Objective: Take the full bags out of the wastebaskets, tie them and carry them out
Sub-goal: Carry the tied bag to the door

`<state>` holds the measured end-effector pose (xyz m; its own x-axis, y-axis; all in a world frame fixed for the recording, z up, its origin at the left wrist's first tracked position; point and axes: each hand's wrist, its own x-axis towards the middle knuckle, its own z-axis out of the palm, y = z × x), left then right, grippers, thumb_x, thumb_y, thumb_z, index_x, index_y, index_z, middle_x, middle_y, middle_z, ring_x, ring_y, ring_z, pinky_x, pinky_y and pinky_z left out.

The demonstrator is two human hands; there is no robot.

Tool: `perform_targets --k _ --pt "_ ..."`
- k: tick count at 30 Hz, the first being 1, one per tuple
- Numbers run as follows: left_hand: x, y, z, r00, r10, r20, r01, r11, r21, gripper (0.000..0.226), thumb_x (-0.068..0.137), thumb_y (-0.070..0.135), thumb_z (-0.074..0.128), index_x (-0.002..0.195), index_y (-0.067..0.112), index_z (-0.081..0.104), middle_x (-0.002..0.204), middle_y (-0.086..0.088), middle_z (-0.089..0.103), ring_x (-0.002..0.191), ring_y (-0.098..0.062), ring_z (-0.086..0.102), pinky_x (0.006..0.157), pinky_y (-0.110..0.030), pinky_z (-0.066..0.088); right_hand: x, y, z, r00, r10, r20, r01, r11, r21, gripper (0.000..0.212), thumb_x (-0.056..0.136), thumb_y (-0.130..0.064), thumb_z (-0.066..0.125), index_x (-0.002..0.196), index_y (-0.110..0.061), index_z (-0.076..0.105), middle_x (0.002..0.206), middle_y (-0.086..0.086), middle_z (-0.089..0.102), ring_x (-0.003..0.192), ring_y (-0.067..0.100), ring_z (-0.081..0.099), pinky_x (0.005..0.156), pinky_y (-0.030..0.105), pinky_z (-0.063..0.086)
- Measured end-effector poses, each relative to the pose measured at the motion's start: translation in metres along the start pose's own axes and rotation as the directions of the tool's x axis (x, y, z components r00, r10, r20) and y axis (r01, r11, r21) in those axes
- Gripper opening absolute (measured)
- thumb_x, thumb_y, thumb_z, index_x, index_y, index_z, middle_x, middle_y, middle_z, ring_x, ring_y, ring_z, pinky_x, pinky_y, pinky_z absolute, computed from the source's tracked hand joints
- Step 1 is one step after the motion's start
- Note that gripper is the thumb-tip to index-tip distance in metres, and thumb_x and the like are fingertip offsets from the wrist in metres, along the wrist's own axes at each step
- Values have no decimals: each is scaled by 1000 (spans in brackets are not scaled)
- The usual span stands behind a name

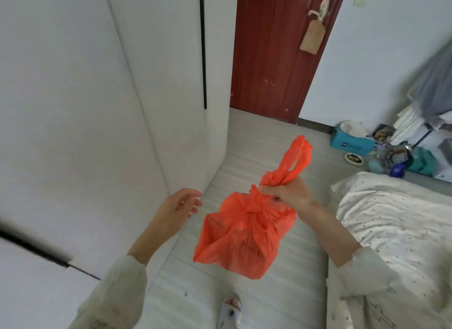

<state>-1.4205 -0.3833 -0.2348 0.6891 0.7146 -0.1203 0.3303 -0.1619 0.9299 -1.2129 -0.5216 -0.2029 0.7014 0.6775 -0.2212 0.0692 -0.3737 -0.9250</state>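
Slippered foot [231,311]: bottom centre of view, on the pale plank floor [256,142], pale slipper with small printed marks.

Orange plastic bag [241,235]: full, neck gathered and knotted, body hanging clear of the floor in mid-view, above and ahead of the foot. The bulk hangs directly below the grip; the two handle loops [294,159] rise above it, standing up and away from the camera.

Right hand [287,192]: fingers closed around the bag just above the knot, at the base of the loops, carrying its weight. Forearm bare, pale sleeve pushed back.

Left hand [179,205]: just left of the bag, not touching it, fingers loosely spread and holding nothing. Pale sleeve to mid-forearm.

White wardrobe [97,108]: fills the left side, a dark vertical gap between its doors.

Bed [396,221]: right side, white cover with small dark dots.

Dark red door [276,54]: straight ahead, closed, a brown paper bag [313,36] hanging from its handle.

Floor clutter, far right corner: teal box [352,142], small round dish [353,158], folded white laundry on a rack; details blurred.
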Motion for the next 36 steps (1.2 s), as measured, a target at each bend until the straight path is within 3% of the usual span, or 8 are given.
perform_targets --k 4,9,17,22,27,29,33,36 --pt "108 36 46 999 3 39 0 997 -76 22 94 2 36 97 9 57 80 -1 62 60 6 60 57 -9 45 97 -3 -48 998 48 -34 -50 997 -59 16 66 -11 80 71 -19 67 86 9 71 78 18 65 83 38 54" --pt "239 73 79 996 43 82 -36 995 -90 28 94 5 38 89 23 58 82 1 64 64 4 61 61 -12 47 215 -21 -103 994 72 -88 -79 994 -80 21 68 -13 79 65 -25 61 66 -8 61 56 2 59 61 17 49" --pt "478 85 138 995 24 96 -15 995 -94 27 95 6 38 90 22 59 82 2 64 66 -1 62 61 -13 49 434 -22 -172 987 117 -106 -128 986 -104 17 68 -11 78 66 -23 65 69 -3 65 65 12 62 70 28 52" --pt "638 121 173 990 24 142 -9 994 -105 28 95 8 39 84 27 58 81 2 63 64 -1 62 66 -18 48 579 -55 -210 989 137 -47 -140 988 -71 16 71 0 73 68 -13 65 60 1 60 52 10 55 48 16 46" --pt "762 154 201 983 1 183 15 996 -86 26 94 7 40 86 25 57 80 -1 63 65 -5 61 58 -11 45 712 -80 -245 986 166 -31 -168 985 -40 13 71 -4 75 76 -14 67 72 6 67 67 18 62 66 31 53" --pt "806 156 208 987 -34 159 48 995 -88 27 94 8 39 85 26 56 79 2 62 60 2 60 59 -12 44 769 -87 -251 986 168 0 -168 985 -38 13 71 -2 74 79 -11 67 75 8 67 70 19 63 70 33 54" --pt "890 146 222 991 -121 50 125 987 -98 24 95 13 40 87 29 56 80 4 63 60 6 60 65 -18 46 884 -95 -253 979 146 139 -139 988 -62 12 73 2 71 75 -8 66 64 1 63 47 2 60 46 12 47" --pt "951 144 235 980 -195 -47 188 974 -129 21 95 12 40 89 23 57 80 3 62 59 6 60 61 -13 45 968 -94 -249 962 153 225 -133 986 -103 16 73 0 72 88 2 67 67 5 64 50 7 60 45 12 46"
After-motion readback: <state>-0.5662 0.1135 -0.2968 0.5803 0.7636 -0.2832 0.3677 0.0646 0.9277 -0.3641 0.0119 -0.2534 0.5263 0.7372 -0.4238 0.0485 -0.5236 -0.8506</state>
